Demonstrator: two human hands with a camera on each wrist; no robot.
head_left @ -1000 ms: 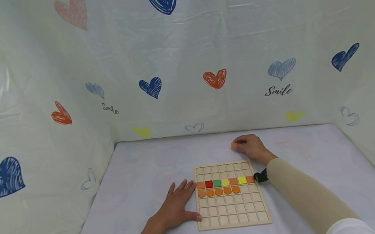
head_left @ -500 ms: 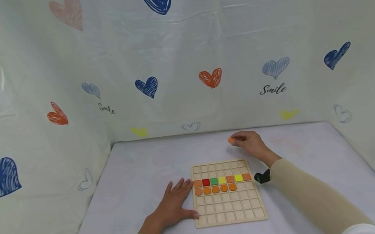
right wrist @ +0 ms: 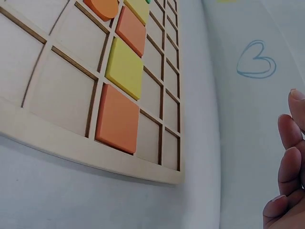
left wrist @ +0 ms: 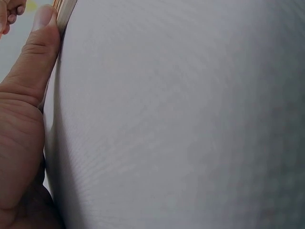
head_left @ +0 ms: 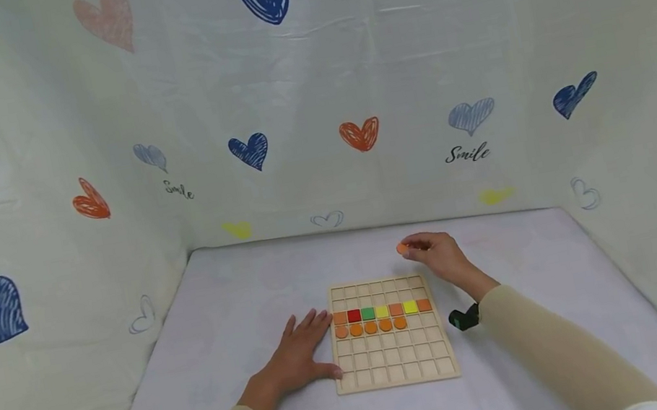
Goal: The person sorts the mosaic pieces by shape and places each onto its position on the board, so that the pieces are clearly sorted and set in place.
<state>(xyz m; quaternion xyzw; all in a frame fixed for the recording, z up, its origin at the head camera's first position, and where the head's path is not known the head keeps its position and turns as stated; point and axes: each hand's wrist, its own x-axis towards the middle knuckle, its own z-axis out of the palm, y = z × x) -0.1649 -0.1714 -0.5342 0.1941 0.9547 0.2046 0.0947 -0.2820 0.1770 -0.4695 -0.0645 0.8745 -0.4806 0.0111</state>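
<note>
A wooden grid board (head_left: 398, 372) lies flat on the table. My left hand (head_left: 292, 358) is spread beside its left edge, fingertips and thumb touching that edge. In the left wrist view the thumb (left wrist: 35, 62) lies straight against the board's side. Beyond the board's far right corner, my right hand (head_left: 439, 255) pinches an orange disc (head_left: 401, 248) between thumb and fingers. The disc is out of sight in the right wrist view, where only fingers (right wrist: 289, 164) show. Across the board runs a row of coloured square tiles (right wrist: 117, 119), with several orange discs (head_left: 386, 325) in the row below.
The board's other cells hold no pieces. A pale cloth covers the table (head_left: 236, 280). Behind and to the sides hangs a white sheet (head_left: 305, 70) printed with hearts. A black wrist camera (head_left: 464, 318) sits by the board's right edge.
The head view has shifted slightly, so the board appears farther left and up. My right hand, still holding the orange disc, has moved slightly right relative to the board. The left hand stays at the edge.
</note>
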